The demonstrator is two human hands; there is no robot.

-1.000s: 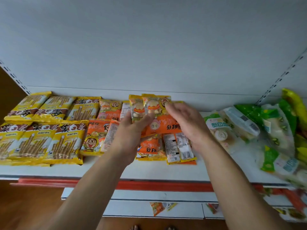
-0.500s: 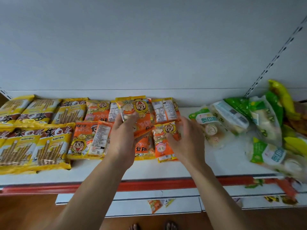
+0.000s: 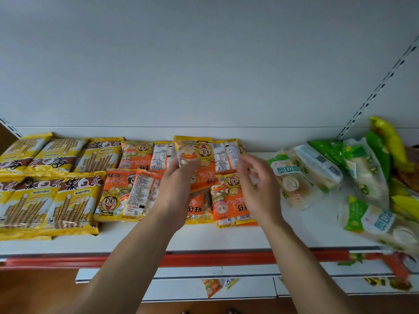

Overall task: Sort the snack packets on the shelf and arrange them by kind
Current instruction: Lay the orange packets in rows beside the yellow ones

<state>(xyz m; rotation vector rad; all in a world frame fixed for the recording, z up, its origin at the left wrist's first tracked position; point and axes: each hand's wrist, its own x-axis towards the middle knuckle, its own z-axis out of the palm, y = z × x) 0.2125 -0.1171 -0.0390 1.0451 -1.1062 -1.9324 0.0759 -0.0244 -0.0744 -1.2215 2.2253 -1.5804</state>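
Here the left hand [image 3: 174,191] grips an orange packet [image 3: 195,152], its long axis running front to back, over the orange pile [image 3: 229,205] at mid-shelf [image 3: 204,236]. The right hand [image 3: 258,189] hovers just beside it, fingers loosely spread and holding nothing.

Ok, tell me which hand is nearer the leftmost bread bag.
Right. The right hand is just left of the leftmost bread bag; the left hand is farther left, gripping an orange packet.
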